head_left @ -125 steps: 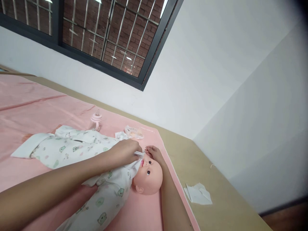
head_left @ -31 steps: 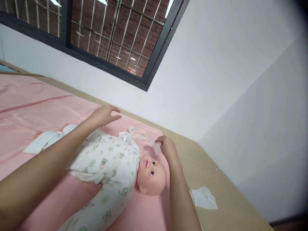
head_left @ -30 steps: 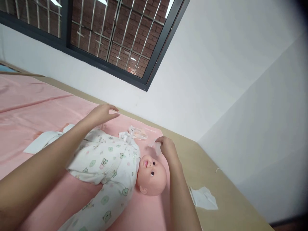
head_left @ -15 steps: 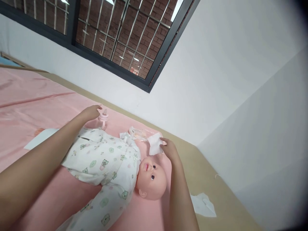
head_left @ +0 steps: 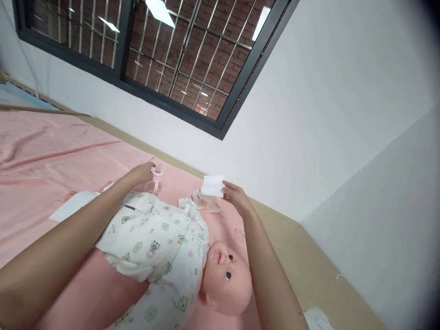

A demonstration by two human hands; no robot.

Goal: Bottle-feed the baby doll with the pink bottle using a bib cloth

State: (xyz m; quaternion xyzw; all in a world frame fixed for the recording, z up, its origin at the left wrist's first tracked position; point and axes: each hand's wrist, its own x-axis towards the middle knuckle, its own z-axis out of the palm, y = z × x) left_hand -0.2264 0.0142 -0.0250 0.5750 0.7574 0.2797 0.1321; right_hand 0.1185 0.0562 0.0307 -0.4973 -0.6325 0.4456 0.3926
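Near the clear packet (head_left: 206, 204), the right hand (head_left: 238, 198) pinches the white cloth (head_left: 213, 186) — shifted farther from the head of the doll (head_left: 228, 284) within the last second. Left hand (head_left: 142, 173), set well apart, contacts the pink bottle (head_left: 157, 176); grip closure cannot be confirmed. Result: both hands are positioned off the doll, which lies on the pink sheet (head_left: 62, 142). Surface: tan board (head_left: 292, 252) beyond the sheet edge, second cloth (head_left: 318, 319) on it. Room: white wall (head_left: 282, 137) — dark-framed window (head_left: 120, 50), barred

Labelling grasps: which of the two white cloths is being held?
The upper cloth, held in the right hand near the clear packet; the lower cloth lies on the tan surface.
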